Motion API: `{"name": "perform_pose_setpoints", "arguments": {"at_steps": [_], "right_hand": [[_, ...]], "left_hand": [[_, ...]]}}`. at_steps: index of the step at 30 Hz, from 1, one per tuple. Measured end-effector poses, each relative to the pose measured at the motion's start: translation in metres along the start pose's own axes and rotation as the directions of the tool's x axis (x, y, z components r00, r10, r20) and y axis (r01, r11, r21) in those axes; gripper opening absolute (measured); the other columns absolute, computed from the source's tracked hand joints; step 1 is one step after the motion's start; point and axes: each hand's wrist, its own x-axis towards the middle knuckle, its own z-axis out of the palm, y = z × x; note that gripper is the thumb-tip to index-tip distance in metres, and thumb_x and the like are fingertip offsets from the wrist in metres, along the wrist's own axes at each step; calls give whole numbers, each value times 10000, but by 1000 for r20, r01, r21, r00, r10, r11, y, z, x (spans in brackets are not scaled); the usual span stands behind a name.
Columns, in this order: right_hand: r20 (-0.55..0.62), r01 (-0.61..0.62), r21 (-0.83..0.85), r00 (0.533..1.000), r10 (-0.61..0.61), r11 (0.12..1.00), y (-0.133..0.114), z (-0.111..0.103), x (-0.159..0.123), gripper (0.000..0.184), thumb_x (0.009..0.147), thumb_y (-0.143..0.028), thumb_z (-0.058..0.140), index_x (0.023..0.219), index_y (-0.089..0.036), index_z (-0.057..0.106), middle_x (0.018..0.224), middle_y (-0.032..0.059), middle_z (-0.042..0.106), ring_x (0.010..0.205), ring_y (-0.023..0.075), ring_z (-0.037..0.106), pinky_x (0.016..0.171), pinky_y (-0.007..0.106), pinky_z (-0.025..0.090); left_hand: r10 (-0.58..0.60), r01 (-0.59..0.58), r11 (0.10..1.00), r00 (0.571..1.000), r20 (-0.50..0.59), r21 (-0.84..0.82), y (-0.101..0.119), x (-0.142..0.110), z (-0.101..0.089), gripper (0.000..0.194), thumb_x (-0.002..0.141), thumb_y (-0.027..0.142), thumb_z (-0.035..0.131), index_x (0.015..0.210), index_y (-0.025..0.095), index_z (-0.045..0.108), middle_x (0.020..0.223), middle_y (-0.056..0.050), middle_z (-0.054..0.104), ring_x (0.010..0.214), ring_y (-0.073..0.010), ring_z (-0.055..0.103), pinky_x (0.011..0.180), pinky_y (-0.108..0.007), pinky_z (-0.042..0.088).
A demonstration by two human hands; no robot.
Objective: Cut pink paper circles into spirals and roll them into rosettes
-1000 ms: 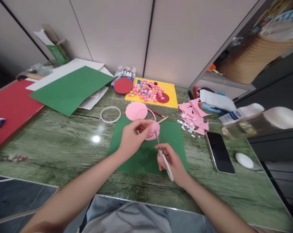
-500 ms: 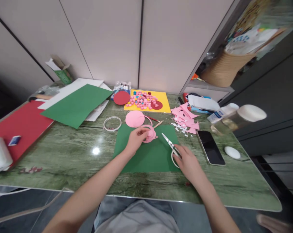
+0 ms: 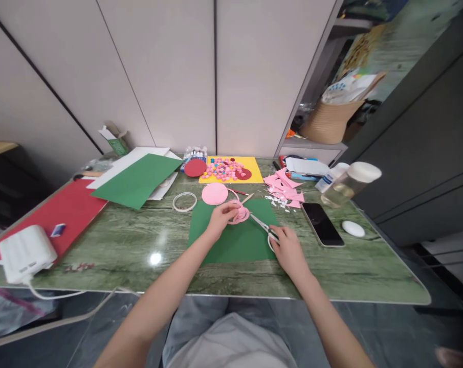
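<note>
My left hand [image 3: 220, 221] pinches a curled pink paper spiral [image 3: 242, 214] over a green sheet [image 3: 231, 248]. In my right hand [image 3: 290, 249] is a pair of scissors [image 3: 260, 223] with pale handles, their tips at the right edge of the spiral. A pink paper circle [image 3: 215, 193] lies just behind my left hand. Beside it rest a red pencil [image 3: 239, 192] and a pointed wooden stick [image 3: 248, 198]. Whether the blades have paper between them is too small to tell.
Pink paper scraps [image 3: 283, 186] lie at the back right, near a phone [image 3: 322, 225]. A yellow sheet [image 3: 252, 162] carries many small pink pieces. Farther left are a tape roll [image 3: 184, 202], another green sheet [image 3: 137, 179] and a white charger [image 3: 27, 253]. A clear bottle [image 3: 344, 189] stands right.
The scissors have come left, from apart to the edge of the pink spiral, and their blades look closer together. My left hand keeps its pinch. The camera view has shifted.
</note>
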Motion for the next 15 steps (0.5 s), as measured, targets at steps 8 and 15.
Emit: {"name": "perform_pose_setpoints", "arguments": {"at_steps": [8, 15], "right_hand": [[55, -55, 24, 997, 53, 998, 4, -16, 26, 238, 796, -214, 514, 988, -179, 650, 893, 122, 575, 904, 263, 519, 789, 381, 380], [67, 190, 367, 971, -229, 911, -33, -24, 97, 451, 701, -272, 652, 1145, -248, 572, 1110, 61, 590, 1048, 204, 506, 887, 330, 376]], "left_hand": [[-153, 163, 960, 986, 61, -226, 0, 6, -8, 347, 577, 216, 719, 900, 125, 633, 768, -55, 677, 637, -127, 608, 596, -231, 471], [-216, 260, 928, 959, 181, -268, 6, 4, -10, 379, 649, 228, 680, 1010, 133, 613, 884, -95, 674, 704, -145, 629, 629, -249, 499]]}}
